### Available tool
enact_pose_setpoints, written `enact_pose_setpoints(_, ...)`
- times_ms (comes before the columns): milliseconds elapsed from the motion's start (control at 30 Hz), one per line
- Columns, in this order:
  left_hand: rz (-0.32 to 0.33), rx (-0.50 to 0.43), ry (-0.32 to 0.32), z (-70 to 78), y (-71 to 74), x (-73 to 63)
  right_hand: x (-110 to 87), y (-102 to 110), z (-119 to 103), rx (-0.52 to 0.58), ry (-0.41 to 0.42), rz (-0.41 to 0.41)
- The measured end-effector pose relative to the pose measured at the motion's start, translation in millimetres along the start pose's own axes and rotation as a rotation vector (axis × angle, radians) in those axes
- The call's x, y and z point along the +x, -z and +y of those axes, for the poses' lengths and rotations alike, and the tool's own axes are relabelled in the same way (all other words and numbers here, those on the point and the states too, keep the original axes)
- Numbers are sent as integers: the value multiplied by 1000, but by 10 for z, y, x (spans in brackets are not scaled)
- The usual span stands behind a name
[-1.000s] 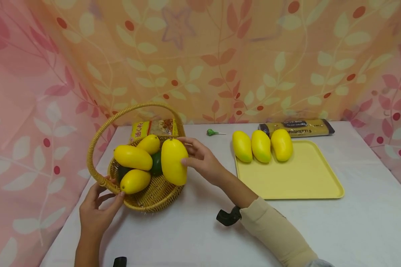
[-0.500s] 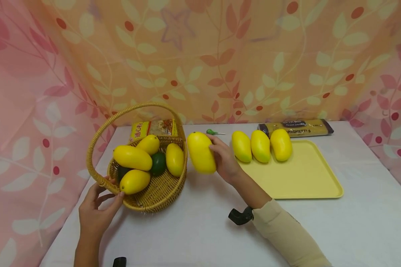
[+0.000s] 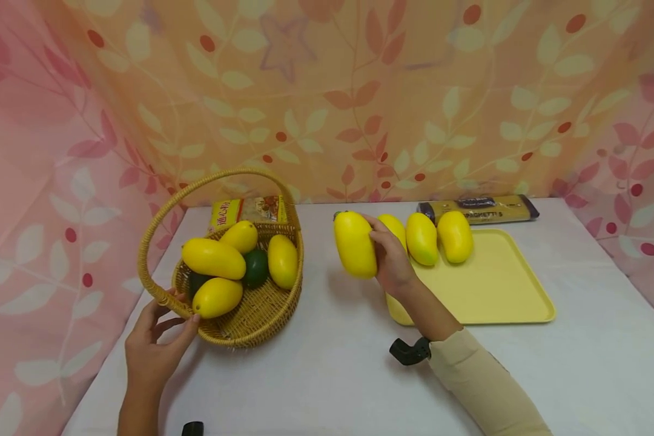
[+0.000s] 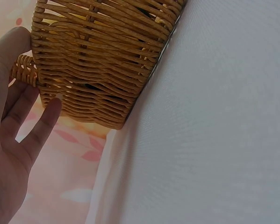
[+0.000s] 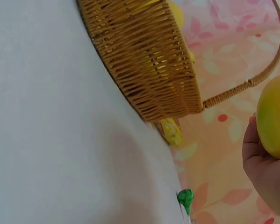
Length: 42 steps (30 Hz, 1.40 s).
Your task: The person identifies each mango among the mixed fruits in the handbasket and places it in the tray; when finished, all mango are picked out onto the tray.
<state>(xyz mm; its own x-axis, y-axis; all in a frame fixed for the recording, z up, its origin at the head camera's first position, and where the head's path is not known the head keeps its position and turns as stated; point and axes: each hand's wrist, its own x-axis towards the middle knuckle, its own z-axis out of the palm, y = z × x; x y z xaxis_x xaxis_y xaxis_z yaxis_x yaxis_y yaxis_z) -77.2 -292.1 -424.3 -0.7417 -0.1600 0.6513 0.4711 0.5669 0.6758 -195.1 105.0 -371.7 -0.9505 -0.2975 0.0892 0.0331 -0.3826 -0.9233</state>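
A large yellow mango (image 3: 355, 245) is in my right hand (image 3: 395, 260), raised above the table between basket and tray; the fingers wrap its right side. In the right wrist view the mango (image 5: 276, 116) shows a greenish patch. My left hand (image 3: 152, 348) grips the left rim of the wicker basket (image 3: 261, 333), near the foot of its arched handle. The left wrist view has the thumb at the rim and the fingers against the weave. Inside the basket lie several yellow mangoes (image 3: 215, 257) and a dark green round fruit (image 3: 256, 268); another dark thing is mostly hidden.
A yellow tray (image 3: 479, 297) stands right, with three mangoes (image 3: 455, 237) along its back left; the held mango's hand partly covers one. Behind are a spaghetti pack (image 3: 485, 209) and, behind the basket, a yellow food packet (image 3: 251, 209). A green lollipop (image 5: 186, 198) lies near the back edge.
My right hand has carried the mango out from over the basket, rightward toward the tray, uncovering another mango in the basket. My left hand has stayed at the basket's rim.
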Motion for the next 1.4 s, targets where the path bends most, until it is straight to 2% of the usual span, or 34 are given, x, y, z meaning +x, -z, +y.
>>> enact_pose_setpoints(167,-14,29,60,-11,29,-13,-11,98,-10,-3,-20,54)
enact_pose_setpoints(467,4,-18,-3,-41,11,-15,-74,340,-131,45,6,97)
enact_pose_setpoints(633,13,-36,-22,-40,-6,-18,-119,554,-223,70,46,140)
enact_pose_setpoints(900,-2,-7,22,-29,-3,-17,-195,1016,-412,42,192,206)
enact_pose_setpoints(1033,3,-22,-6,-36,-8,0,-237,1291,-524,20,229,315)
enact_pose_setpoints(1233,7,-26,-30,-63,-15,8,-317,1696,-654,121,218,552)
enact_pose_setpoints(1400,16,-26,-45,-78,-19,8,-383,2002,-728,224,99,791)
